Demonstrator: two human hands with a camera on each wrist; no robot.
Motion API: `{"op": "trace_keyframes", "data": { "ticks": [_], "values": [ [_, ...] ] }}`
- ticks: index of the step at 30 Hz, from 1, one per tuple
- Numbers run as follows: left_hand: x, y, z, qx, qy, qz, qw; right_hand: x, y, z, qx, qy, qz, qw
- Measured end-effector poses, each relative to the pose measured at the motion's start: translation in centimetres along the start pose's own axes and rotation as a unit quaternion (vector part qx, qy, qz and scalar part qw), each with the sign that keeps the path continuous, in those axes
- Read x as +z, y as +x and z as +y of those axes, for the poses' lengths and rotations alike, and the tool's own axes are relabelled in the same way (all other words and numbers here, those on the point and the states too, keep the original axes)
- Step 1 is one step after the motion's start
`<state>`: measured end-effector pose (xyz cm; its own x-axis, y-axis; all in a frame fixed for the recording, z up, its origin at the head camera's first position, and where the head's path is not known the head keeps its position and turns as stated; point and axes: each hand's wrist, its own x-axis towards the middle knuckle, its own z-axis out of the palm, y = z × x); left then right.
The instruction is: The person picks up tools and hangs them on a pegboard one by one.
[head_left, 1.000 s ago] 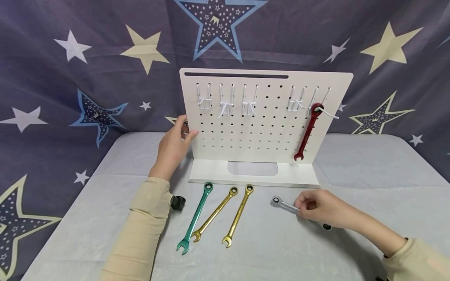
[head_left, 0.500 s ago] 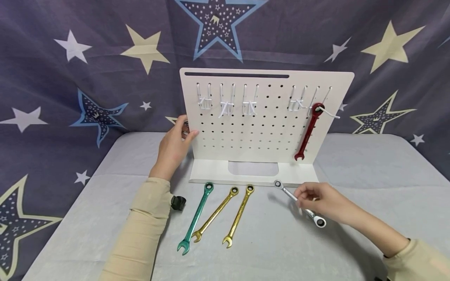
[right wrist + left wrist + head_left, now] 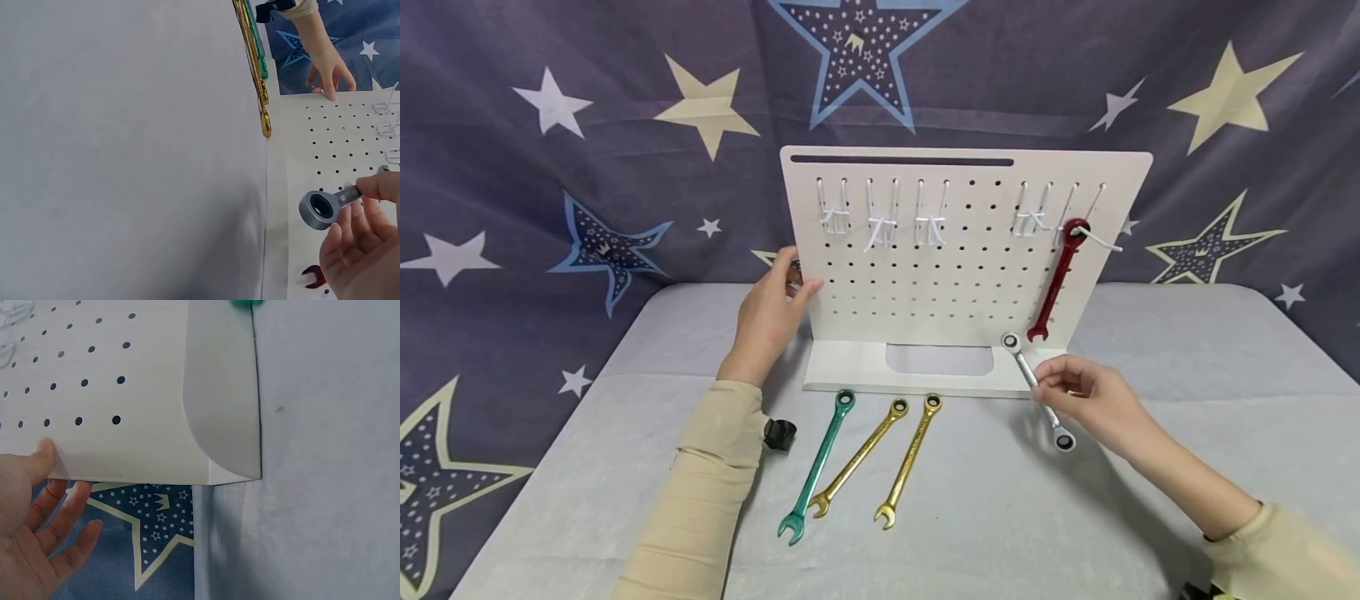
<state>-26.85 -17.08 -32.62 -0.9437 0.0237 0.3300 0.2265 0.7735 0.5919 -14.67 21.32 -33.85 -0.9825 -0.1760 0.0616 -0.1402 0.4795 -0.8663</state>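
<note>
Star-print fabric (image 3: 1000, 92) hangs beyond my right grip (image 3: 1093, 404), pinching a silver double-ring wrench (image 3: 1026, 367) mid-shaft; my left grip (image 3: 769, 317) holds the pegboard (image 3: 951, 257), seemingly steadying it.

A passage runs across the grey cloth-covered desk (image 3: 970, 517) between two gold metal wrenches (image 3: 910, 461) and the silver double-ring wrench (image 3: 1026, 369) in the right fingers (image 3: 1060, 365); the gold ones and a green metal wrench (image 3: 817, 463) obstruct the left approach to the white perforated pegboard (image 3: 925, 292). White wire hooks (image 3: 882, 223) jut forward, a gap parting third from fourth; a dark red metal wrench (image 3: 1056, 285) and the left fingers (image 3: 779, 268) block its right and left sides
</note>
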Motion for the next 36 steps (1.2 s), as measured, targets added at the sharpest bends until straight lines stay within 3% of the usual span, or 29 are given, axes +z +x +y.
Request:
{"op": "trace_keyframes", "data": {
  "ticks": [5, 23, 29, 36],
  "values": [
    [0.0, -0.1, 0.0, -0.004, 0.0, -0.002, 1.0, 0.2, 0.5, -0.7, 0.009, 0.017, 0.021, 0.9996],
    [0.0, -0.1, -0.1, -0.004, 0.002, -0.001, 1.0, 1.2, 2.0, -2.8, -0.032, 0.127, 0.069, 0.989],
    [0.1, 0.0, -0.1, -0.004, 0.001, -0.001, 1.0, 1.1, 2.3, -3.4, -0.05, 0.187, 0.096, 0.9765],
    [0.0, 0.0, 0.0, -0.003, 0.002, 0.001, 1.0, 1.0, 2.7, -4.3, -0.115, 0.266, 0.135, 0.9474]
  ]
}}
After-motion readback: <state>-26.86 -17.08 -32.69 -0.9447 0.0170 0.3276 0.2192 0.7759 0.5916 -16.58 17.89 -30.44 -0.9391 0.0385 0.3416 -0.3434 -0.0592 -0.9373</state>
